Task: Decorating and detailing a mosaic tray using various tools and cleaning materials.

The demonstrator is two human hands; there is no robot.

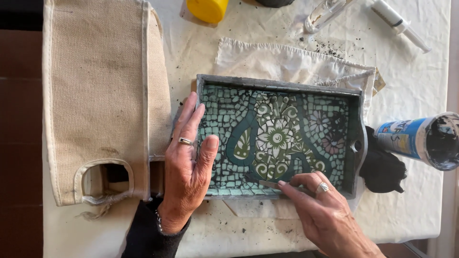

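Head | left hand (pixel 187 167) flat on mosaic tray (pixel 356 95) | right hand (pixel 325 215) pinching scraper (pixel 268 183)

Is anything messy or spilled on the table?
Yes. Dark crumbs are scattered over the white cloth, thickest near the top and below the mosaic tray. The open tube lies on its side, its mouth caked black. The left hand steadies the tray while the right hand scrapes it.
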